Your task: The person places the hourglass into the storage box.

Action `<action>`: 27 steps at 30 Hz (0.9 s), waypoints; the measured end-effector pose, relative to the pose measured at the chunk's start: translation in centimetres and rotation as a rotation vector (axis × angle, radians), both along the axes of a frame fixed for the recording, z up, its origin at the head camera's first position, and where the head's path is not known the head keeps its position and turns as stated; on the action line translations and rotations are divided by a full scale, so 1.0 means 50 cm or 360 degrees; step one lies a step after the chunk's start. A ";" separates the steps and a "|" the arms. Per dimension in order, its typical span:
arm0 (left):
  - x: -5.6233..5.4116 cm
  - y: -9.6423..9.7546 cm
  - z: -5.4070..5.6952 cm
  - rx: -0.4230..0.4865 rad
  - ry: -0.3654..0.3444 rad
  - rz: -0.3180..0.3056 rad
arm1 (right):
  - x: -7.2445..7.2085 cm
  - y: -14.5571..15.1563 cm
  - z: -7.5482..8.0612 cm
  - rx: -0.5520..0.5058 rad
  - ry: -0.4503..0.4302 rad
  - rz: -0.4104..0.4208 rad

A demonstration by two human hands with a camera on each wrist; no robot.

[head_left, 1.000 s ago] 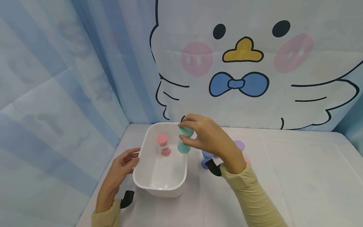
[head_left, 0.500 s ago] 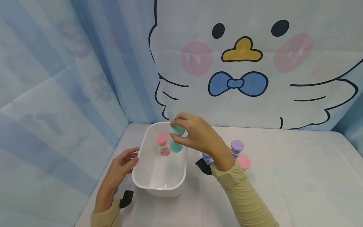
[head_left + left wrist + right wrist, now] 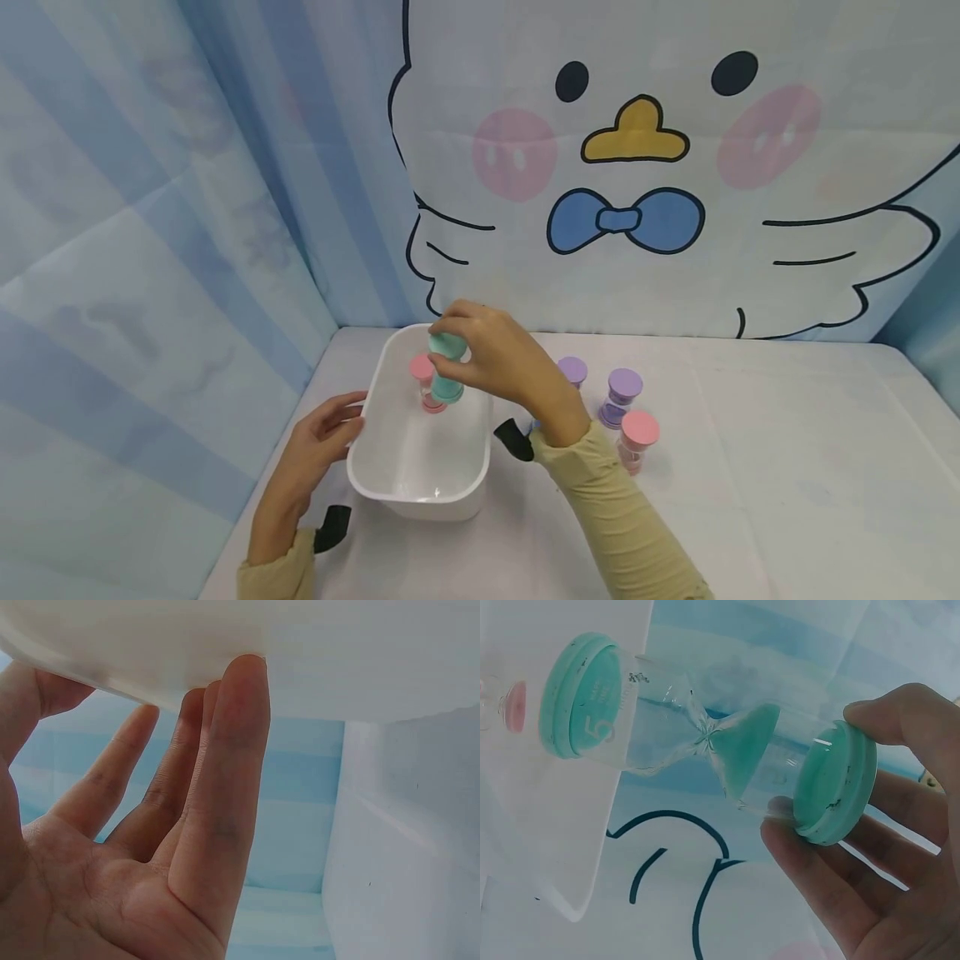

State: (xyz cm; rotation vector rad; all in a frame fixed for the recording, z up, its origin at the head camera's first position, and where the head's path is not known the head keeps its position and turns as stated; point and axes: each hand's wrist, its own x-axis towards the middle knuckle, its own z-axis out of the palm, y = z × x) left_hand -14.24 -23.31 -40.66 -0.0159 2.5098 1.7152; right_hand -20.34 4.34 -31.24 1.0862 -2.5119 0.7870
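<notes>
My right hand (image 3: pixel 487 350) pinches a teal hourglass (image 3: pixel 697 742) by one end cap, between thumb and fingers. In the head view the hourglass hangs upright over the white bin (image 3: pixel 420 492), overlapping a pink hourglass (image 3: pixel 422 368) that stands inside. Teal sand fills part of the bulb nearest my fingers in the right wrist view, and the far cap bears a "5". My left hand (image 3: pixel 318 442) rests on the bin's left side with its fingers extended. Up close in the left wrist view, the fingertips (image 3: pixel 244 682) touch the bin's wall (image 3: pixel 360 660).
Right of the bin, two purple hourglasses (image 3: pixel 622 387) and a pink hourglass (image 3: pixel 640 429) stand on the white table (image 3: pixel 787 467). A blue one is mostly hidden behind my right wrist. A cartoon-printed cloth (image 3: pixel 637 292) rises along the table's back edge.
My right hand has carried the teal hourglass leftward from the bin's right rim toward the pink one inside. More of the hourglasses on the table show now. My left hand stays at the bin.
</notes>
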 end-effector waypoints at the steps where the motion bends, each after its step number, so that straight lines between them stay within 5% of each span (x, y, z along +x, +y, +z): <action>1: 0.000 0.000 0.000 0.0008 0.0001 -0.0002 | -0.002 -0.002 -0.001 0.0005 -0.0003 -0.0003; 27: -0.001 -0.006 -0.006 0.0026 0.0013 -0.0018 | -0.049 -0.040 -0.034 0.0068 -0.0167 -0.0116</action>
